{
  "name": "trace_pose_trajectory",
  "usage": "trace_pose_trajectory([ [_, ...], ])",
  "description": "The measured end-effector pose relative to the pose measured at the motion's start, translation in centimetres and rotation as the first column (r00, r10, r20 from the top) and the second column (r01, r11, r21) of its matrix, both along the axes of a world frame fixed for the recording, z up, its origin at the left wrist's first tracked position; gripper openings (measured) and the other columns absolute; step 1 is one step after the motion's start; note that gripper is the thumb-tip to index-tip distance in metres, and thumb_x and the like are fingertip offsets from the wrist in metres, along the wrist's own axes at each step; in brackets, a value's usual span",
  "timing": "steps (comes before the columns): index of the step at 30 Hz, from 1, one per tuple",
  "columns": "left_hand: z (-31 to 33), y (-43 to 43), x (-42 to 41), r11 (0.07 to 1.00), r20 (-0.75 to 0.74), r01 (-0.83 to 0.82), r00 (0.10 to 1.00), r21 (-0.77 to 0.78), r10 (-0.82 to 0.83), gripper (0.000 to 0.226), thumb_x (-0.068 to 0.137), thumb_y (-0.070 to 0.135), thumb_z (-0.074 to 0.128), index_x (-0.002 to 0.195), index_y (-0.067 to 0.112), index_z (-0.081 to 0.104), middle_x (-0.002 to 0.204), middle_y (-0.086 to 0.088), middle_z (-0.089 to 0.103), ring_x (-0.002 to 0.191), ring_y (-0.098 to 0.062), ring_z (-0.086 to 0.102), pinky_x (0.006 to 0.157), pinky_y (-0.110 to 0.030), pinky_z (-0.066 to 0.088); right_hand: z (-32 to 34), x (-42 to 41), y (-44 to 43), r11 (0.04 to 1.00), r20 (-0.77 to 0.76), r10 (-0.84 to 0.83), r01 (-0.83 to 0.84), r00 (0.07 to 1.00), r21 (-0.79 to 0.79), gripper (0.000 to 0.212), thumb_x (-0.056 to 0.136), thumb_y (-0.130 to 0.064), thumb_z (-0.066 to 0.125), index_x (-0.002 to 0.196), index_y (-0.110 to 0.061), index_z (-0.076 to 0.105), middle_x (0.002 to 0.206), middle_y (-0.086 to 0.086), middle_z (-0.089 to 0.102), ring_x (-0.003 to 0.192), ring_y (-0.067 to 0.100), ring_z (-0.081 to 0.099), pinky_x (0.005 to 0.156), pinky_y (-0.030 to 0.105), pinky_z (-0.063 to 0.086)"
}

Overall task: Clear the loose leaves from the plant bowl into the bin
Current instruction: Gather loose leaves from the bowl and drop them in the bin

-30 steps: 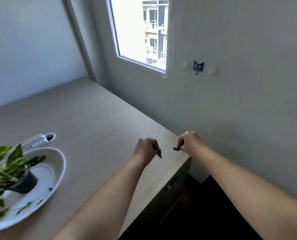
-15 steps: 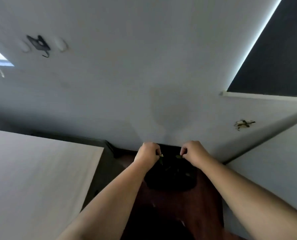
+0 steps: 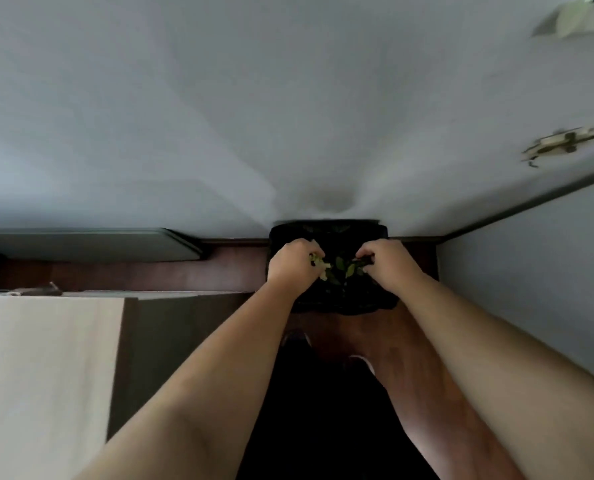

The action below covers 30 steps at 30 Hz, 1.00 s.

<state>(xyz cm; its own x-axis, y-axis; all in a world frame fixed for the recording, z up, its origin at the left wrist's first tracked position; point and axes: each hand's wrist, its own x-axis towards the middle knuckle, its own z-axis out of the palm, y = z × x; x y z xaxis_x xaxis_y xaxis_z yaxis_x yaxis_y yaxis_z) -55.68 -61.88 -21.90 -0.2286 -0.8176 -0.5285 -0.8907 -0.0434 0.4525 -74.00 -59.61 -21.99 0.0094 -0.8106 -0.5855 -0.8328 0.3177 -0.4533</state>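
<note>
Left hand pinched shut on pale leaf scraps, right hand closed on a green leaf. Both poised directly over the black bin mouth, probably so dropped bits fell inside. Plant bowl out of view.

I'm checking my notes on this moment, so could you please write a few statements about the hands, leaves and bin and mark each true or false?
1. Both hands are over the black bin. True.
2. The left hand is empty. False: it pinches pale green leaves.
3. The bin stands on the wooden counter. False: it stands on the floor against the wall.
4. The right hand holds a dark leaf at its fingertips. True.
5. The bin is empty. False: green leaves lie inside.
</note>
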Motion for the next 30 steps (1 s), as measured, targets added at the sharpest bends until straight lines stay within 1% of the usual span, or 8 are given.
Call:
trace_pose_trajectory([
  [4, 1.7, -0.3, 0.8, 1.000, 0.049, 0.022, 0.999, 0.002, -0.022, 0.023, 0.085, 0.030, 0.065, 0.108, 0.028, 0.065, 0.128, 0.004, 0.058, 0.111, -0.019, 0.059, 0.082, -0.033, 0.051, 1.3, -0.4, -0.6, 1.000, -0.021, -0.012, 0.012, 1.000, -0.012, 0.028, 0.083, -0.002, 0.064, 0.109, -0.013, 0.067, 0.123, 0.011, 0.063, 0.108, 0.027, 0.061, 0.096, 0.037, 0.050],
  [8, 6.2, -0.1, 2.4, 0.999, 0.095, 0.016, 0.995, -0.043, -0.012, 0.024, 0.087, 0.029, 0.062, 0.111, 0.026, 0.064, 0.126, 0.002, 0.059, 0.109, -0.022, 0.059, 0.083, -0.033, 0.049, 5.6, 0.6, -1.6, 0.998, -0.030, 0.026, -0.028, 0.999, -0.063, 0.024, 0.084, -0.003, 0.062, 0.105, -0.013, 0.068, 0.118, 0.009, 0.065, 0.105, 0.026, 0.062, 0.093, 0.036, 0.052],
  [13, 14.7, 1.5, 6.1, 0.972, 0.089, -0.114, 0.987, -0.207, 0.135, 0.023, 0.086, 0.029, 0.061, 0.108, 0.026, 0.064, 0.124, 0.000, 0.059, 0.112, -0.024, 0.058, 0.087, -0.036, 0.050, 14.1, 5.1, -2.9, 0.955, -0.008, 0.184, -0.180, 0.983, -0.236, 0.016, 0.083, -0.007, 0.061, 0.097, -0.009, 0.070, 0.105, 0.013, 0.071, 0.098, 0.029, 0.065, 0.086, 0.031, 0.050],
  [18, 22.5, 7.0, 13.6, 0.873, 0.063, -0.326, 0.926, -0.364, 0.372, 0.022, 0.085, 0.026, 0.060, 0.105, 0.023, 0.066, 0.115, 0.000, 0.063, 0.107, -0.023, 0.061, 0.088, -0.036, 0.052, 21.9, 14.1, -2.2, 0.837, -0.001, 0.425, -0.393, 0.905, -0.382, 0.016, 0.083, -0.012, 0.061, 0.096, -0.013, 0.071, 0.105, 0.011, 0.072, 0.100, 0.027, 0.065, 0.088, 0.031, 0.050],
  [20, 25.0, 11.0, 17.9, 0.794, 0.041, -0.440, 0.865, -0.419, 0.501, 0.020, 0.085, 0.023, 0.060, 0.103, 0.021, 0.068, 0.111, -0.002, 0.067, 0.105, -0.024, 0.062, 0.087, -0.036, 0.052, 24.5, 19.1, -0.5, 0.765, 0.007, 0.537, -0.483, 0.844, -0.426, 0.017, 0.084, -0.014, 0.061, 0.098, -0.014, 0.071, 0.106, 0.010, 0.072, 0.100, 0.026, 0.065, 0.090, 0.031, 0.051],
  [23, 27.7, 18.2, 23.7, 0.671, 0.077, -0.580, 0.728, -0.461, 0.682, 0.019, 0.087, 0.028, 0.058, 0.104, 0.025, 0.067, 0.113, 0.001, 0.068, 0.105, -0.023, 0.063, 0.084, -0.033, 0.052, 26.8, 26.5, 3.5, 0.638, -0.003, 0.686, -0.604, 0.727, -0.478, 0.016, 0.083, -0.015, 0.062, 0.095, -0.014, 0.072, 0.104, 0.009, 0.073, 0.098, 0.025, 0.066, 0.089, 0.031, 0.052],
  [26, 28.9, 27.1, 28.9, 0.477, 0.041, -0.746, 0.520, -0.464, 0.853, 0.017, 0.085, 0.028, 0.058, 0.097, 0.027, 0.069, 0.105, 0.001, 0.072, 0.100, -0.022, 0.066, 0.082, -0.031, 0.053, 27.8, 33.9, 9.4, 0.493, -0.013, 0.814, -0.704, 0.580, -0.511, 0.013, 0.083, -0.016, 0.064, 0.093, -0.017, 0.072, 0.101, 0.007, 0.072, 0.095, 0.025, 0.066, 0.083, 0.030, 0.052],
  [30, 29.1, 39.0, 33.5, 0.264, 0.026, -0.853, 0.283, -0.449, 0.959, 0.017, 0.083, 0.026, 0.059, 0.094, 0.023, 0.071, 0.100, -0.004, 0.074, 0.097, -0.025, 0.067, 0.083, -0.032, 0.054, 28.3, 42.1, 18.1, 0.286, -0.038, 0.937, -0.823, 0.348, -0.490, 0.015, 0.085, -0.015, 0.060, 0.095, -0.016, 0.071, 0.097, 0.006, 0.071, 0.091, 0.023, 0.065, 0.077, 0.028, 0.050],
])
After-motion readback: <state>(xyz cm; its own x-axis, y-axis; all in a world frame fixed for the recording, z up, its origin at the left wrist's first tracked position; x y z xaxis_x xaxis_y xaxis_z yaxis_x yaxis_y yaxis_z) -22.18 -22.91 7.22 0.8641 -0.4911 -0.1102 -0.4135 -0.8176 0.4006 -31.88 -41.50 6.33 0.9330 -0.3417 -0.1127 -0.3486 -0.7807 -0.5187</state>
